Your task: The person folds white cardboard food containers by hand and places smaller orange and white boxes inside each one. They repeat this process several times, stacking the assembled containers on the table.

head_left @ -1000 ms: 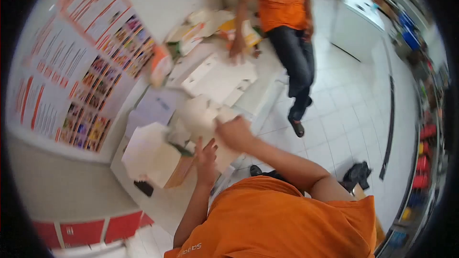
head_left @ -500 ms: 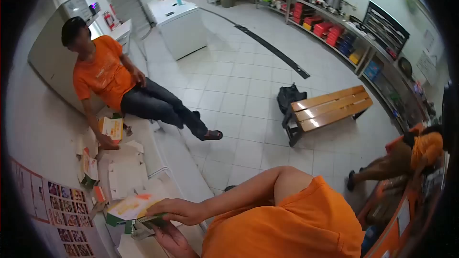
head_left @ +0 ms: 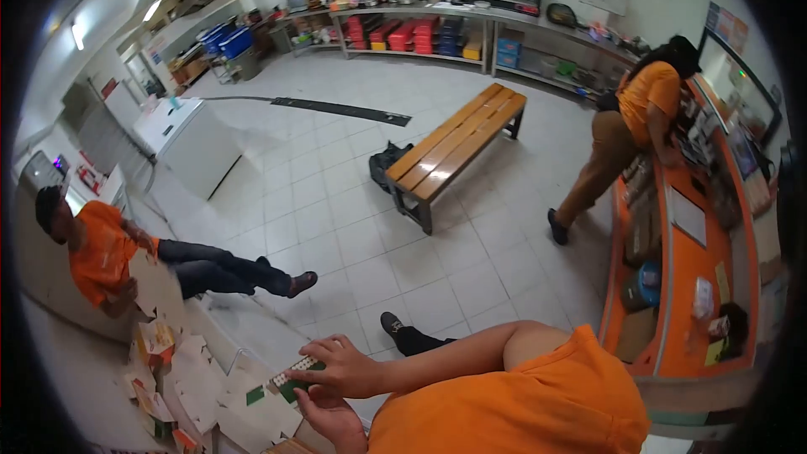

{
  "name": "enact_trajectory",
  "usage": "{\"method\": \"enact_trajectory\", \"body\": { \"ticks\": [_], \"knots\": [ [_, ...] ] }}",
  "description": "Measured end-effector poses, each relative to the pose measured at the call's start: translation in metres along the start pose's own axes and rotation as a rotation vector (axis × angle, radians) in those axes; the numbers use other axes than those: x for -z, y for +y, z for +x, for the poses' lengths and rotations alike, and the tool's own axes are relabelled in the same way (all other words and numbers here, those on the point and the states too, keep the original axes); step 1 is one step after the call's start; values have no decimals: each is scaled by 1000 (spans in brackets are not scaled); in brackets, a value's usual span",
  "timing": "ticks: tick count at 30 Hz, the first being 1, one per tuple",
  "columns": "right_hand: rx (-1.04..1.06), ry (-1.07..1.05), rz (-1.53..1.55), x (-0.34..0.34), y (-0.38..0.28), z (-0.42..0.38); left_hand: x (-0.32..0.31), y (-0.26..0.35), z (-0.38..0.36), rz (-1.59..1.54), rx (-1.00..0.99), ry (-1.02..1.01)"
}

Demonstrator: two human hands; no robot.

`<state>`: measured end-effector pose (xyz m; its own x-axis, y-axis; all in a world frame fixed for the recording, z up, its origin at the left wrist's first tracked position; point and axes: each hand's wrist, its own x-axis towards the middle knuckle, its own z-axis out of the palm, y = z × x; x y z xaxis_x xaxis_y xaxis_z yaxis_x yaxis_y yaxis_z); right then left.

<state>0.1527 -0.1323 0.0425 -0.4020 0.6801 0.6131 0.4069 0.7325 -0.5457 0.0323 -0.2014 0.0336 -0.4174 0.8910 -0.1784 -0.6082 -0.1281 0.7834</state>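
Observation:
Both my hands are together over the counter at the lower left, on a cardboard food box (head_left: pixel 290 380) with a green, white-dotted side. My right hand (head_left: pixel 340 367) lies over the top of it, fingers bent around the dotted side. Beneath, my left hand (head_left: pixel 329 416) grips the lower edge with the thumb raised against it. White unprinted cardboard (head_left: pixel 256 412) with a green patch spreads just left of my hands. Opened flat cartons (head_left: pixel 195 382) lie beyond, next to a folded orange-and-white box (head_left: pixel 155 340).
A person in an orange shirt (head_left: pixel 105 248) sits at the counter's far end, with a pale cardboard sheet (head_left: pixel 155 286) in front. Another person (head_left: pixel 647 109) stands at the orange counter (head_left: pixel 685 286) on the right. A wooden bench (head_left: pixel 458 147) and black bag (head_left: pixel 388 164) stand on the tiled floor.
My view has swung right, bringing the orange counter into sight. The box in my hands has turned, showing its dotted side instead of its printed top. The seated person's hand has left the counter.

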Motion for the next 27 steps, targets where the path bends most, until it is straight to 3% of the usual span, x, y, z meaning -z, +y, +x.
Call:
{"method": "enact_trajectory", "body": {
  "ticks": [2, 3, 5, 8, 10, 12, 13, 16, 18, 20, 21, 22, 24, 27],
  "knots": [
    [-58, -15, -70, 0, -7, -16, -10, 6, -6, -104, 152, -72],
    [-47, -59, -52, 1, -8, -22, -28, 6, -19, 66, 23, -83],
    [-47, -96, -54, 7, 0, -36, -3, 0, -18, 130, 20, -66],
    [-256, -335, 446, 54, 19, -38, 7, 9, -30, 224, 23, -86],
    [-284, -188, 317, 80, 17, -47, 20, 18, -42, 553, 236, -112],
    [-226, -479, 540, 87, 17, -52, 29, 19, -59, 888, 86, -368],
    [-122, -456, 584, 93, 4, -59, 33, 21, -60, 899, 128, -524],
    [-138, -534, 415, 117, -15, -69, 14, 14, -90, 665, 163, -417],
    [-185, -501, 403, 112, -9, -79, 27, -2, -82, 591, 160, -452],
    [-289, -181, 154, 97, 3, -94, -7, 8, -108, 725, 48, -403],
    [-272, -303, 234, 109, -2, -95, 9, -5, -92, 886, -72, -423],
    [-275, -300, 223, 121, -9, -96, 1, -4, -96, 879, -73, -433],
    [-206, -528, 447, 139, -20, -100, -15, 1, -107, 870, -82, -475],
    [-172, -568, 308, 151, -28, -112, -19, 1, -99, 784, -53, -627]
  ]
}}
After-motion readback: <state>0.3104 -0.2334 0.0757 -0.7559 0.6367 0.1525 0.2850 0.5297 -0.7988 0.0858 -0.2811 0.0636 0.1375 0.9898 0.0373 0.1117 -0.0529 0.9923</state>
